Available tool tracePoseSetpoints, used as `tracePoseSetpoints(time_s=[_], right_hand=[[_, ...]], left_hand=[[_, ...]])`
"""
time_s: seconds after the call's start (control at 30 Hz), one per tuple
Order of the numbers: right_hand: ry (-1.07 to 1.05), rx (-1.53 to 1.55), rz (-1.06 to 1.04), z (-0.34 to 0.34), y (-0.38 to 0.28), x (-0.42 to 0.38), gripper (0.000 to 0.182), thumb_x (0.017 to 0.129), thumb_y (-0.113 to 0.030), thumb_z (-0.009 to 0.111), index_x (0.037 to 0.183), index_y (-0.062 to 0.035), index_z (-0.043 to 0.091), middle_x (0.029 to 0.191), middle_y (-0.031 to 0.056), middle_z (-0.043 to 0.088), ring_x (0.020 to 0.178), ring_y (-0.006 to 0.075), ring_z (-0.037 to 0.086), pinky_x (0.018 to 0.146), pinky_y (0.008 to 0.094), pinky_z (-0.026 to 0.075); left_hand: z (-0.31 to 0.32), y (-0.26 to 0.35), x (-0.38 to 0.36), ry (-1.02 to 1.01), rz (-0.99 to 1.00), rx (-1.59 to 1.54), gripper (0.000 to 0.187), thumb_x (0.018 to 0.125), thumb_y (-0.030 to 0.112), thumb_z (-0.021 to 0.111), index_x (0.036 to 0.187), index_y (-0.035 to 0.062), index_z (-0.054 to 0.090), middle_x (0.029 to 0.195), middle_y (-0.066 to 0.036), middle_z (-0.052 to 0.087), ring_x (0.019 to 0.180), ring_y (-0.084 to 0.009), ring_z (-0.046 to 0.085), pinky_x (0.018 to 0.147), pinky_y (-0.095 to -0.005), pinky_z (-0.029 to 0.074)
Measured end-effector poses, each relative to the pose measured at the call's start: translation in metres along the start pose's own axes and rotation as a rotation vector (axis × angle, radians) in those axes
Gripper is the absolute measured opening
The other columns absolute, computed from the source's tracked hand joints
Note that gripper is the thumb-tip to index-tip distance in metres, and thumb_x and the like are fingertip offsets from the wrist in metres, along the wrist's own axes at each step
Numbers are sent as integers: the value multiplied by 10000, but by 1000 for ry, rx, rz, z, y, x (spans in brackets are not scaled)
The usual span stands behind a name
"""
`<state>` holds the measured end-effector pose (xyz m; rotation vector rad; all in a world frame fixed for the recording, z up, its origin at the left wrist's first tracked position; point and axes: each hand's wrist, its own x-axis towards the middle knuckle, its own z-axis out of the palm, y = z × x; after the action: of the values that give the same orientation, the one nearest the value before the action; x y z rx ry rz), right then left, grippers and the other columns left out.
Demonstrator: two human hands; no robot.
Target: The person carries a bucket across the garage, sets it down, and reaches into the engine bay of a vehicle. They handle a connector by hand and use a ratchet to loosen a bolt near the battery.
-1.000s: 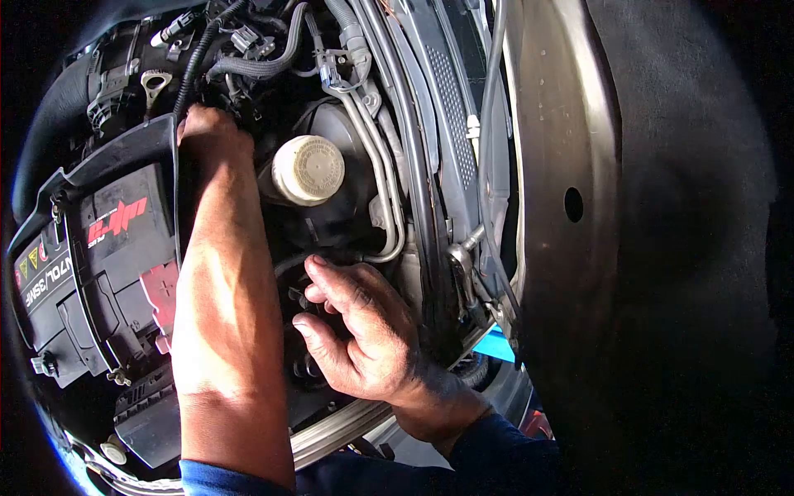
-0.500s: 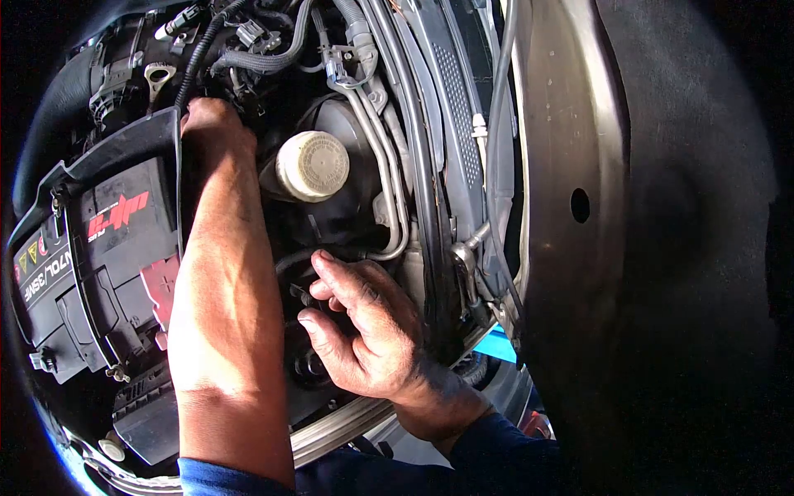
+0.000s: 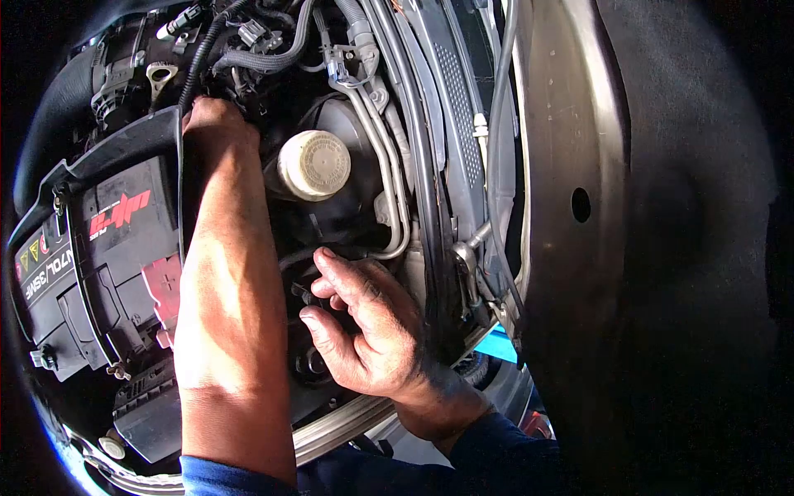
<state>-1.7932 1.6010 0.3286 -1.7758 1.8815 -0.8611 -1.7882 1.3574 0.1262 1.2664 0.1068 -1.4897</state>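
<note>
Down beside the black car battery [image 3: 99, 248], his left hand [image 3: 213, 124] reaches deep, grip hidden. Right hand [image 3: 364, 331] curls loosely on dark parts below the round cream reservoir cap [image 3: 314, 165].

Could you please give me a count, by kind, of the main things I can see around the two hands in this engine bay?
Hands: 2, left hand and right hand
Battery: 1
Cream reservoir cap: 1
Red terminal cover: 1
Corrugated black hose: 1
Total: 6
</note>
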Motion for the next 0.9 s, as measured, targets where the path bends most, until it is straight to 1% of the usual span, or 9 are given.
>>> tracePoseSetpoints(time_s=[0.2, 0.3, 0.37, 0.4, 0.47, 0.6, 0.7, 0.83, 0.9], right_hand=[[2, -6, -7, 0, 2, 0, 511, 739, -22, 667, 1210, 55, 482, 874, 151, 574, 767, 285, 563, 709, 370, 476], [7, 7, 5, 1, 1, -1, 506, 741, -16, 662, 1210, 54, 483, 869, 149, 575, 764, 283, 563, 710, 370, 475], [6, 0, 4, 1, 0, 0, 507, 742, -15, 661, 1212, 53, 482, 868, 149, 576, 763, 283, 564, 709, 370, 474], [5, -5, 5, 1, -1, 0, 508, 742, -13, 659, 1213, 52, 481, 866, 149, 576, 762, 283, 564, 707, 371, 474], [1, -5, 2, 1, 0, -1, 512, 742, -13, 659, 1217, 49, 478, 866, 149, 577, 764, 283, 565, 708, 372, 474], [-10, -16, 2, 0, 0, 0, 524, 743, -13, 658, 1228, 45, 470, 867, 149, 579, 770, 284, 567, 713, 375, 475], [-9, -2, 15, 1, 0, -1, 524, 743, -13, 657, 1230, 44, 470, 865, 148, 578, 773, 284, 566, 720, 376, 473], [-8, 9, 7, 2, 1, 0, 526, 743, -12, 657, 1230, 44, 469, 863, 148, 578, 767, 284, 565, 714, 376, 474], [-9, -10, -3, 1, 0, 0, 524, 741, -10, 657, 1228, 45, 470, 863, 148, 577, 761, 281, 564, 707, 374, 476]], left_hand=[[-1, 4, -1, -36, -56, -140, 292, 868, 238, 483, 1068, 75, 621, 1072, -92, 627, 936, -223, 607, 772, -344, 501], [-2, 7, -7, -23, -63, -128, 291, 872, 229, 476, 1063, 62, 619, 1074, -104, 623, 922, -224, 608, 762, -340, 505], [-3, 9, -13, 42, -60, -53, 300, 874, 223, 464, 1052, 35, 614, 1058, -121, 623, 886, -224, 611, 755, -336, 507], [-7, 8, -14, 18, 24, 129, 304, 872, 224, 463, 1063, 34, 604, 1051, -123, 624, 884, -222, 612, 753, -339, 510], [-7, 12, -18, -6, 109, 308, 310, 870, 224, 461, 1074, 33, 595, 1044, -124, 626, 882, -220, 614, 751, -343, 513], [21, 66, -77, 172, -148, 119, 340, 872, 274, 490, 1137, 74, 564, 1097, -83, 621, 1006, -201, 591, 824, -321, 491], [17, 54, -60, 214, -218, 56, 349, 873, 285, 497, 1152, 84, 558, 1110, -73, 620, 1034, -198, 586, 841, -318, 486], [0, 31, -47, 108, -156, 103, 344, 871, 276, 493, 1148, 84, 563, 1111, -74, 619, 1020, -203, 591, 836, -324, 488], [-24, 12, -45, 84, -136, 156, 342, 870, 272, 492, 1146, 83, 565, 1111, -75, 619, 1013, -205, 593, 834, -328, 489]])
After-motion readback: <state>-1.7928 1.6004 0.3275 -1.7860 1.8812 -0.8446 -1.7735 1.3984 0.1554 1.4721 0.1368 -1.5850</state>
